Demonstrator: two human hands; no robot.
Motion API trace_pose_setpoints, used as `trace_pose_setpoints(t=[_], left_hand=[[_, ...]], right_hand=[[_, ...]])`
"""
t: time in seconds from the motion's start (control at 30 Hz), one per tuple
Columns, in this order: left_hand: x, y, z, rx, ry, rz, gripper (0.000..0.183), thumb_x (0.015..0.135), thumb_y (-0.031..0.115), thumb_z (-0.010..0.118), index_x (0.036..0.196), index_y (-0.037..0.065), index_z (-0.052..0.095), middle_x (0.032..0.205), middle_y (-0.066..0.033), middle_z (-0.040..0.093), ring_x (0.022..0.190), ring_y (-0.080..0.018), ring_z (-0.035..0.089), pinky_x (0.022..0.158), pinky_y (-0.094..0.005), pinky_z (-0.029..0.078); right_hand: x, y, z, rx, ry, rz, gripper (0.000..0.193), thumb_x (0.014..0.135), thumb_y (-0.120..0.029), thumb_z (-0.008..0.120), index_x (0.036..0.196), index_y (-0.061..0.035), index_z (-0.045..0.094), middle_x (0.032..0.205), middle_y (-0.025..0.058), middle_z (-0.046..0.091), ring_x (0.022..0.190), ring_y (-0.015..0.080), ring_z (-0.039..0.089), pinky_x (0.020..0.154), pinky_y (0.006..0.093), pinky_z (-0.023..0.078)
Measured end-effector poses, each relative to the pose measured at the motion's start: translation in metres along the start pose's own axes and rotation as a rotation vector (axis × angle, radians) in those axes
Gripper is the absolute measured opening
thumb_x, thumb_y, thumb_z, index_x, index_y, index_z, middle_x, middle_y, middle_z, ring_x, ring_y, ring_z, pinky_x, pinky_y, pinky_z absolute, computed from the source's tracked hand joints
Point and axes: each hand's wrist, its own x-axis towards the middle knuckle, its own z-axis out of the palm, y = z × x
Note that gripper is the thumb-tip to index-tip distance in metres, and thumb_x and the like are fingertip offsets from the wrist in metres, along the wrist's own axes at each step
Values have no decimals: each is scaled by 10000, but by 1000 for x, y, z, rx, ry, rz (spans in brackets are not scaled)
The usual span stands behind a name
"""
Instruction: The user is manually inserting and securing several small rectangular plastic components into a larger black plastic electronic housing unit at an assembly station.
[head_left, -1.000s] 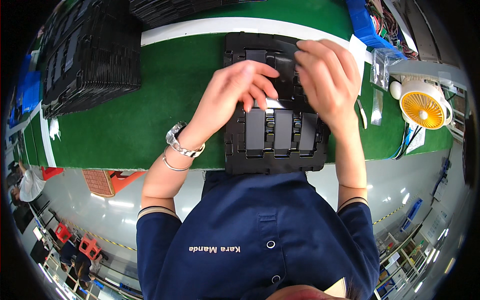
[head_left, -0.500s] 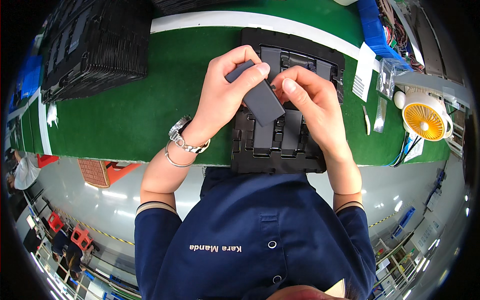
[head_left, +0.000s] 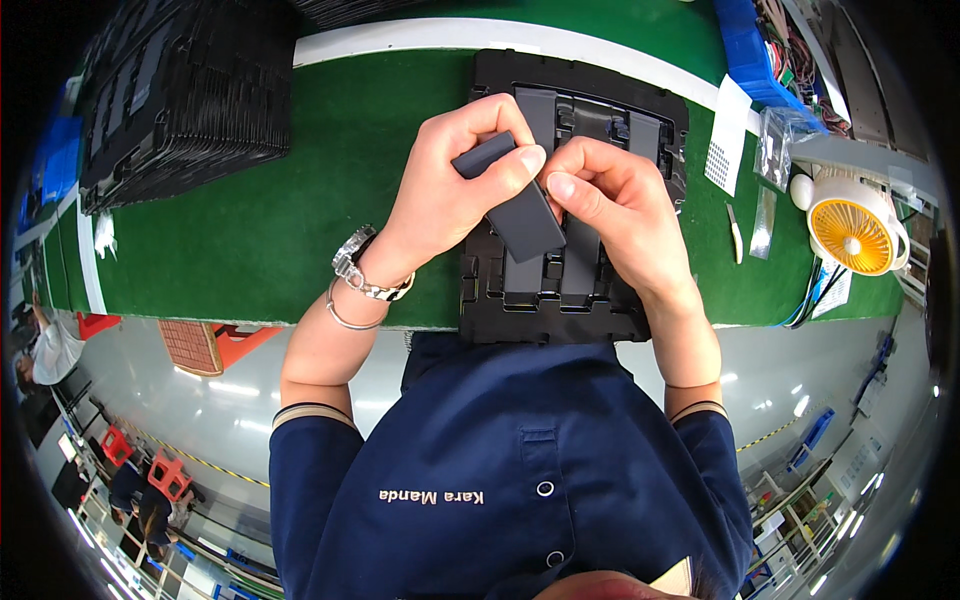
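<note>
My left hand [head_left: 452,172] grips a dark grey, flat rectangular block [head_left: 527,226], thumb on its upper face and fingers behind it. The block is tilted above a black moulded plastic tray [head_left: 550,328]. At the block's right edge my right hand [head_left: 622,205] is closed in a pinch, thumb against forefinger. Whatever lies between those fingertips is hidden. More dark rectangular blocks sit in the tray's pockets, among them one at the far right [head_left: 643,138] and one at the near side [head_left: 580,275]. My hands cover the tray's middle.
A tall stack of black trays [head_left: 220,100] stands at the left of the green table [head_left: 330,200]. On the right are a white knife-like tool [head_left: 736,238], a printed sheet [head_left: 728,140], clear plastic bags [head_left: 772,150], a yellow-and-white fan [head_left: 850,235] and a blue bin [head_left: 750,60] of wires.
My right fingertips have come together at the block's edge, where they were further apart before. The block has shifted slightly down in my left hand's grip.
</note>
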Motion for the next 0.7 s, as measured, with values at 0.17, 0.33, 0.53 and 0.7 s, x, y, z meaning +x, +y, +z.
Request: trace_pose_setpoints(t=[0.17,0.33,0.53,0.7], left_hand=[[1,-1,1,-116,-61,-18,213,926,208,606,827,33,534,700,29,541,682,-34,520,597,-203,415],[2,9,2,-212,-114,-168,210,962,222,567,877,35,521,750,11,558,739,-50,570,644,-212,464],[3,3,0,-22,-111,-78,215,950,224,595,903,28,519,817,16,538,814,-70,583,733,-234,464],[1,3,4,31,-91,-51,206,971,247,541,940,47,501,845,24,538,757,-28,525,688,-196,417]], right_hand=[[2,3,-1,101,-41,3,270,962,-243,585,837,-5,601,718,-2,584,666,65,533,640,224,440],[3,2,-2,69,-61,55,267,952,-235,602,807,-10,615,673,-9,584,625,55,534,593,223,438],[-3,-5,8,-267,83,-44,228,932,-196,629,797,-12,629,663,-12,594,623,49,541,581,220,446],[0,3,0,-113,-3,5,215,936,-180,622,812,-3,627,680,-8,600,640,59,550,599,220,453]])
